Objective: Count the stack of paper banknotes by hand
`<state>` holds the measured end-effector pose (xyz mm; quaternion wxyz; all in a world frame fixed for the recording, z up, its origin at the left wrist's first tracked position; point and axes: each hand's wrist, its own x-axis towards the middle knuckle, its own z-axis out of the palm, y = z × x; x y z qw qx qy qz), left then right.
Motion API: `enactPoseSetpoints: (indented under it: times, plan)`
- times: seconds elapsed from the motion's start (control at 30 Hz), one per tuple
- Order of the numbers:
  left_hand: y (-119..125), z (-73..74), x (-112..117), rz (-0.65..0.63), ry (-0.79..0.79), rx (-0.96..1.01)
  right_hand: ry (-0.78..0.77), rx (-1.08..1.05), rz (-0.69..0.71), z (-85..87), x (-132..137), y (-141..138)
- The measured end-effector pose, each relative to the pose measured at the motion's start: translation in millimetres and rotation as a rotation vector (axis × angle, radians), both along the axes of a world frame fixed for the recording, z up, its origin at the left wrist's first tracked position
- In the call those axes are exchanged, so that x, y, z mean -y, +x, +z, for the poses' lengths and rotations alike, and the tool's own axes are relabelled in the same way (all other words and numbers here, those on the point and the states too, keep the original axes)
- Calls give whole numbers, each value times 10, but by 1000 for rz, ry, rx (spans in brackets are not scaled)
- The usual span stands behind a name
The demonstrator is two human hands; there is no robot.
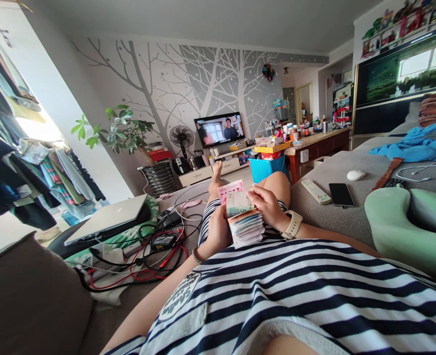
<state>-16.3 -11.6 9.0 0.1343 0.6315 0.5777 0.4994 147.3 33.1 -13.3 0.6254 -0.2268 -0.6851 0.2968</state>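
A thick stack of banknotes point(246, 230), its edges fanned toward me, rests above my lap. My left hand point(218, 229) is closed round the left side of this stack. On the right, my right hand point(268, 206) pinches a green-and-white banknote point(237, 201) at its upper right edge. A pink banknote point(233, 188) stands up behind the green one; which hand bears it I cannot tell. Several fingers of both hands are hidden behind the notes. A watch with a pale strap point(292, 225) is on my right wrist, a bracelet on my left.
Tangled cables point(159, 251) and a laptop point(109, 219) lie to my left. On the sofa at right are a remote control point(316, 191), a phone point(341, 195), a white mouse point(356, 175) and a green neck pillow point(406, 227). A television point(220, 129) stands ahead.
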Motion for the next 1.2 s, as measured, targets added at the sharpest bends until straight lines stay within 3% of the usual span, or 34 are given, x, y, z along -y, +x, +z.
enactPoseSetpoints:
  times: [1.2]
  plan:
    - [-30,-32,-38,-9,16,-29,1,-37,36,-24,-26,-7]
